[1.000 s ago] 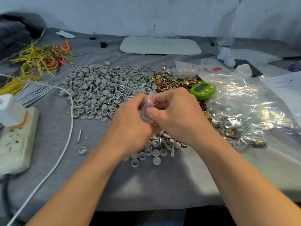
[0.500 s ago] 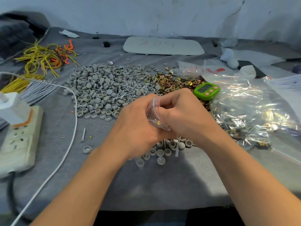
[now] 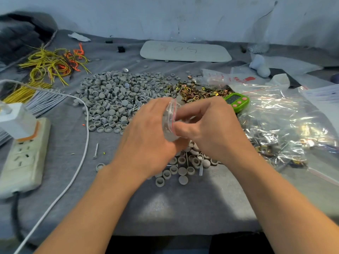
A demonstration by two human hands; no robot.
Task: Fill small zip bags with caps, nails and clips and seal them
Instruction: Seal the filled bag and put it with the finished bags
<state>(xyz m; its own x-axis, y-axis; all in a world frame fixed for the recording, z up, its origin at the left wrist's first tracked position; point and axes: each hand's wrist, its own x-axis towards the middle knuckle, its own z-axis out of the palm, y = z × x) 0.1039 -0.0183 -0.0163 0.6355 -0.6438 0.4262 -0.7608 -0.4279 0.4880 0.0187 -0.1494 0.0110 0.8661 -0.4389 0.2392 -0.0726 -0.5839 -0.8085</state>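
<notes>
Your left hand (image 3: pixel 146 136) grips the zip bag (image 3: pixel 170 121) from 9 o'clock; your right hand (image 3: pixel 211 132) pinches its red-striped mouth from 3 o'clock | bag held between both hands, off the table | heap of caps (image 3: pixel 113 99) at 11 o'clock; clips (image 3: pixel 198 90) at 1 o'clock; loose caps (image 3: pixel 181 170) at 6 o'clock | timer (image 3: pixel 236 101) at 2 o'clock

A pale, scuffed wall (image 3: pixel 165 17) rises behind a table (image 3: pixel 183 213) covered in grey cloth; a brighter patch lies near its front edge.
</notes>
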